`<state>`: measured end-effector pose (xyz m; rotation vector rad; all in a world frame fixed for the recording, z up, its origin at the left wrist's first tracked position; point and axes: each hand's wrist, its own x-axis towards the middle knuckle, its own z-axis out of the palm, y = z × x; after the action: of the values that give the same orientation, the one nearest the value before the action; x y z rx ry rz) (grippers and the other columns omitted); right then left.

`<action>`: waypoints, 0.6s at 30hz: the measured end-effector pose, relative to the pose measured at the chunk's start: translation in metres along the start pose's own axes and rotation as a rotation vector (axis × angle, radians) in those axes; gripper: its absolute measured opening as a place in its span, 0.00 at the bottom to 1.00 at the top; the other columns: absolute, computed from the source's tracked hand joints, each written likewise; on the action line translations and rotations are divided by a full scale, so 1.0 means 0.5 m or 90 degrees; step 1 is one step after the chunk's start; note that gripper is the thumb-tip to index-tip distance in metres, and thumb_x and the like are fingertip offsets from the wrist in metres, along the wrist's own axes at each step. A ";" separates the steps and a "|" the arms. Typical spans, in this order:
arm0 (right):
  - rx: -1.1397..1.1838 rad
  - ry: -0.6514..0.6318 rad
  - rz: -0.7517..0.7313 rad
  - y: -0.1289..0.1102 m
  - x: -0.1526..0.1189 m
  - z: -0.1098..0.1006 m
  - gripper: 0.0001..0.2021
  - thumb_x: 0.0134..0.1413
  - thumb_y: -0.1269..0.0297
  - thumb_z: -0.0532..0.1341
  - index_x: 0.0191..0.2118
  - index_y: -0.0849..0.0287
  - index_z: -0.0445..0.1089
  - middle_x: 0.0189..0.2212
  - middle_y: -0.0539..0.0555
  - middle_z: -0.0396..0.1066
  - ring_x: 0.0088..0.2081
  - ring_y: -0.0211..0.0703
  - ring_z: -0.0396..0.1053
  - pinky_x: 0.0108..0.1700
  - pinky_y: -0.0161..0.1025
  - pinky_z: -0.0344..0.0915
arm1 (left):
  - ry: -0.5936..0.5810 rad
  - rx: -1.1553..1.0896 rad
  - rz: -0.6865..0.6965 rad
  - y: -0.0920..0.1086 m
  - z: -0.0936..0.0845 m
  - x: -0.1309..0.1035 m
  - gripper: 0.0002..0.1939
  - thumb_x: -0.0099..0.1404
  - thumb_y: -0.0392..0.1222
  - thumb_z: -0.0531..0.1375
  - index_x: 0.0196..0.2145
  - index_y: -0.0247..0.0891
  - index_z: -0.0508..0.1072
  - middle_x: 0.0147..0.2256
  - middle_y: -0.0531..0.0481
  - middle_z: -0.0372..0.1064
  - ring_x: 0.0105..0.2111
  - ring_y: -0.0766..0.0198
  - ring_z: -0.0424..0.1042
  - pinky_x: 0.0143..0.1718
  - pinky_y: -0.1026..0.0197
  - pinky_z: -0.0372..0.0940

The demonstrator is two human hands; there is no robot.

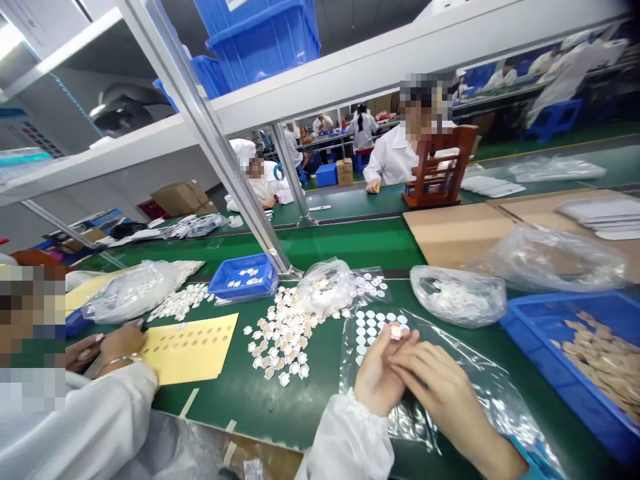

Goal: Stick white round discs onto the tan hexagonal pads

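Observation:
My left hand (380, 370) is closed, with a small white scalloped disc (396, 331) held at the thumb and fingertips. Against its fingers rests my right hand (440, 380), its own fingers bent and pressed together; what they pinch, if anything, is hidden. Both hands are above a clear plastic sheet (480, 373). Rows of round white stickers (367, 331) lie by the left hand, partly covered by it. To the left spreads a loose pile of similar discs (287, 333), some with tan centres.
A blue bin (520, 327) of tan pieces stands at right. Plastic bags (457, 297) and a small blue tray (243, 277) line the back. At left, a co-worker's hand (123, 343) touches a yellow sheet (193, 350). A metal post (240, 180) rises ahead.

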<state>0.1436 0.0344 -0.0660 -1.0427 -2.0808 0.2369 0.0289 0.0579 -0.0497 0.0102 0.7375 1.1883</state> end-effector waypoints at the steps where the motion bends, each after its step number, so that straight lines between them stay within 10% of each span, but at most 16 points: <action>1: 0.017 0.007 -0.030 -0.013 0.002 -0.013 0.07 0.61 0.68 0.55 0.40 0.55 0.70 0.36 0.51 0.73 0.39 0.40 0.69 0.41 0.40 0.63 | -0.008 -0.017 -0.022 0.001 0.012 -0.015 0.09 0.57 0.41 0.65 0.32 0.32 0.73 0.31 0.45 0.73 0.43 0.58 0.74 0.50 0.60 0.65; 18: 0.058 0.100 -0.024 -0.076 0.012 -0.109 0.07 0.50 0.69 0.63 0.36 0.55 0.67 0.36 0.51 0.72 0.41 0.43 0.68 0.45 0.45 0.63 | -0.132 0.029 0.015 0.008 0.057 -0.127 0.12 0.58 0.42 0.65 0.40 0.36 0.74 0.32 0.47 0.73 0.46 0.58 0.72 0.47 0.63 0.65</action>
<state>0.1575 0.0053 -0.0076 -0.9367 -1.9284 0.2212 0.0298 0.0166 0.0063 0.1790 0.5829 1.1726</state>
